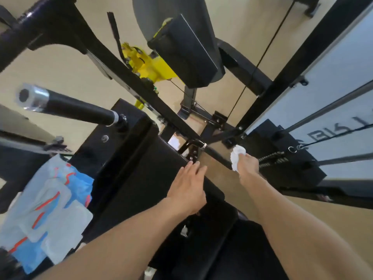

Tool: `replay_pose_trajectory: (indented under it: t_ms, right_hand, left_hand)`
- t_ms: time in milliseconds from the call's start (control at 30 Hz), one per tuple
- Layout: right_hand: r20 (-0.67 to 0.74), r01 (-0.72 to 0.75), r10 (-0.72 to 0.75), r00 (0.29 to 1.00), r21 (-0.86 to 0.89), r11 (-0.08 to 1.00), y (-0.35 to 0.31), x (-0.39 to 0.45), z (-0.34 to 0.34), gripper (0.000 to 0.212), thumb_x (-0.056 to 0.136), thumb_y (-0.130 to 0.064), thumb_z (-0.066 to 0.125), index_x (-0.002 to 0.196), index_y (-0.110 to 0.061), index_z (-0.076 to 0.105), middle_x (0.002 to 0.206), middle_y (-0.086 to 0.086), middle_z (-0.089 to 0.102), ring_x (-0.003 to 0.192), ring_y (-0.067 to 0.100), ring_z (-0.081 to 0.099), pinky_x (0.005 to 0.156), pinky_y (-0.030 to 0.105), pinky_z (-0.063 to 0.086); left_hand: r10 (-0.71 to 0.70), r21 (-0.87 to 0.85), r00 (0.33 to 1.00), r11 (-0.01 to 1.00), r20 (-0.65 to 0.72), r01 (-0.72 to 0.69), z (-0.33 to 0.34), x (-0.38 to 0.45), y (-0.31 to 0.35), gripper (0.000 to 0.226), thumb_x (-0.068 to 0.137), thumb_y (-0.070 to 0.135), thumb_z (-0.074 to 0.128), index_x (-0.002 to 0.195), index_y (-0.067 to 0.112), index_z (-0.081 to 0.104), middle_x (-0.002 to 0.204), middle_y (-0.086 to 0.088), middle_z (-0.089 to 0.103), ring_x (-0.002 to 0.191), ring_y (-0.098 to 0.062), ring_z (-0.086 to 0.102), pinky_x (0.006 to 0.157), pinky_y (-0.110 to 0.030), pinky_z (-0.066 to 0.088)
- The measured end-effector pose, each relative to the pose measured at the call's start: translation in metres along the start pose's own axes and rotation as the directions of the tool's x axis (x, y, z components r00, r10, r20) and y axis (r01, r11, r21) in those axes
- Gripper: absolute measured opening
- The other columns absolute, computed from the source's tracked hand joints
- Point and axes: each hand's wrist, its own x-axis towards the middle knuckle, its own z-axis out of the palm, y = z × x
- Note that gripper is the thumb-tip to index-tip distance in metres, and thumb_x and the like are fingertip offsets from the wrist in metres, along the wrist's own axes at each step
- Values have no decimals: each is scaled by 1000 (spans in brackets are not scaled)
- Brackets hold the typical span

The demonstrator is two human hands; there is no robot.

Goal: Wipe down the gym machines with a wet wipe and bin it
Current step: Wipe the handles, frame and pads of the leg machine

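Right hand (248, 166) wrapped round a crumpled white wet wipe (237, 157), fingers curled about it and pressed to the low black handle bar (217, 154) of the machine, apparently mid-wipe. Left hand (186, 187) laid flat on the black seat pad (141, 178), fingers straight and spread, probably for bracing. Blue-and-white wipe packet (50, 211) parked at left, blurred, print unreadable. Right fingertips hidden behind the wipe; no bin in view.
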Motion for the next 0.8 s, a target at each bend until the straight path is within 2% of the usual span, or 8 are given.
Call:
replay_pose_trajectory:
  t_ms: [133, 200, 267, 333, 400, 567, 667, 800]
  right_hand:
    - [18, 46, -45, 999, -75, 996, -5, 29, 24, 33, 103, -29, 44, 109, -10, 70, 94, 7, 66, 87, 27, 62, 80, 34, 45]
    - [127, 208, -184, 975, -215, 954, -3, 38, 47, 37, 105, -31, 38, 107, -10, 69, 94, 6, 66, 93, 26, 64, 81, 35, 47]
    - [335, 436, -338, 880, -282, 855, 4, 37, 74, 42, 107, -35, 33, 103, -10, 66, 94, 10, 68, 94, 27, 66, 83, 40, 50]
    - [474, 594, -443, 761, -236, 769, 15, 35, 99, 51, 108, -45, 25, 117, -15, 64, 118, 7, 68, 114, 21, 62, 101, 38, 45]
    - [472, 669, -518, 714, -240, 703, 25, 37, 112, 50, 108, -49, 24, 137, -23, 55, 141, -2, 58, 134, 12, 49, 116, 36, 35]
    - [467, 798, -665, 583, -484, 359, 42, 73, 103, 44, 103, -27, 51, 145, -14, 47, 125, 2, 60, 114, 20, 56, 101, 37, 48]
    - [505, 799, -643, 576, -512, 314, 54, 84, 80, 44, 104, -31, 47, 142, -10, 49, 126, 6, 61, 113, 23, 58, 99, 39, 48]
    - [497, 734, -586, 640, -621, 276, 80, 96, 49, 44, 105, -37, 39, 140, -11, 48, 125, 6, 61, 112, 21, 56, 98, 37, 46]
  left_hand:
    - [-138, 63, 971, 990, 195, 128, 17, 54, -6, 81, 93, 16, 58, 160, 17, 11, 170, -7, 4, 157, -26, -3, 126, -50, 11]
    - [-177, 102, 961, 982, 211, 159, 18, 77, -9, 83, 93, 16, 57, 161, 17, 9, 170, -6, 1, 157, -26, -4, 126, -52, 11]
    - [-174, 135, 966, 980, 194, 149, 16, 95, -11, 85, 91, 13, 57, 161, 15, 9, 170, -7, 2, 157, -27, -1, 126, -52, 13]
    - [-154, 145, 975, 981, 158, 131, 12, 111, -15, 83, 87, 9, 57, 159, 14, 15, 168, -8, 10, 156, -27, 6, 125, -52, 17]
    - [-143, 156, 981, 980, 129, 122, 7, 123, -21, 81, 86, 9, 60, 156, 13, 21, 165, -9, 20, 155, -29, 13, 123, -51, 23]
    - [-168, 242, 967, 963, 194, 119, 5, 164, -37, 87, 90, 5, 52, 160, 10, 0, 170, -8, -2, 157, -28, -1, 125, -48, 17]
    - [-192, 236, 952, 962, 239, 135, 10, 180, -40, 90, 90, 5, 53, 160, 10, -4, 171, -5, -7, 157, -27, -3, 125, -48, 18]
    - [-237, 292, 932, 944, 275, 154, 19, 187, -48, 94, 92, 5, 53, 159, 13, -12, 169, 0, -16, 157, -27, -8, 125, -50, 16]
